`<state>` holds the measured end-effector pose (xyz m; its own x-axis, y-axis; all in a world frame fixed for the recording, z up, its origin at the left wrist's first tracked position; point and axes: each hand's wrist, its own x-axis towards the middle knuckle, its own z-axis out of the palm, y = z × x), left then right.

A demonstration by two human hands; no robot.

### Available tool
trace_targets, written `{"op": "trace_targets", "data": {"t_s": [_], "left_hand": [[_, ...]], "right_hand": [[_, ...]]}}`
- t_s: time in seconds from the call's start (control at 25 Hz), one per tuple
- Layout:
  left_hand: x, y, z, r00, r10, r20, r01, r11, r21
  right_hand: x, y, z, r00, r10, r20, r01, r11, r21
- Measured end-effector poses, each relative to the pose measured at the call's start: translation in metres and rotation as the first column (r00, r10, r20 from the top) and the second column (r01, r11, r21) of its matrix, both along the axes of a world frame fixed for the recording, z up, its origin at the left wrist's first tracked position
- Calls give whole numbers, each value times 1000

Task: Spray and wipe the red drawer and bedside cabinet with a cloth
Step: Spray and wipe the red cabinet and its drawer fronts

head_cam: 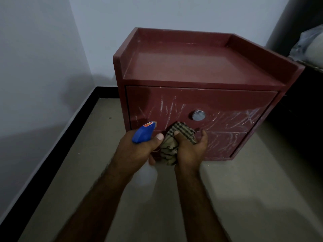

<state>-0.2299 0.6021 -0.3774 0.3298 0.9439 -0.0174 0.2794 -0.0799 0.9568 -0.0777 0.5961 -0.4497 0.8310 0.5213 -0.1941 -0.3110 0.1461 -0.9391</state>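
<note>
A red bedside cabinet (197,67) stands on the floor against the wall, its top a shallow tray with raised edges. Its red drawer (227,103) front shows white scratch-like streaks and a round silver knob (198,115). My left hand (138,145) grips a spray bottle with a blue head (142,132), nozzle aimed at the drawer's lower left; the pale bottle body is blurred below the hand. My right hand (189,148) holds a bunched checked cloth (172,145) just in front of the drawer's lower edge, below the knob.
A grey wall with black skirting (57,137) runs along the left. The beige floor (253,198) spreads out in front of the cabinet. Dark furniture (300,119) with a pale bundle on it stands right beside the cabinet.
</note>
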Motion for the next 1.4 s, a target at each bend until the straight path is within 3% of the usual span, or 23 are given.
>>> {"op": "trace_targets", "data": {"t_s": [0.16, 0.32, 0.6, 0.84, 1.08, 1.28, 1.4], "left_hand": [[-2, 1, 2, 1000, 28, 9, -28, 1000, -12], [-3, 4, 3, 998, 58, -1, -58, 998, -8], [-6, 7, 4, 998, 59, -9, -59, 998, -2], [-8, 7, 10, 998, 56, -1, -56, 998, 17], [-8, 4, 12, 997, 69, -18, -69, 997, 19], [-8, 3, 14, 998, 61, -7, -61, 998, 23], [-8, 2, 13, 998, 64, -16, -64, 998, 22]], "right_hand": [[0, 2, 11, 991, -36, 128, 30, 999, 45], [-12, -2, 14, 944, -107, 313, 137, 988, -73], [-17, 2, 40, 707, -159, 689, 250, 968, -33], [-19, -9, 35, 656, -85, 750, 227, 970, -88], [-10, -2, 46, 631, -146, 762, 231, 973, -4], [-11, -11, 25, 657, -45, 752, 195, 974, -113], [-7, -4, 44, 634, -113, 765, 198, 980, -19]]}}
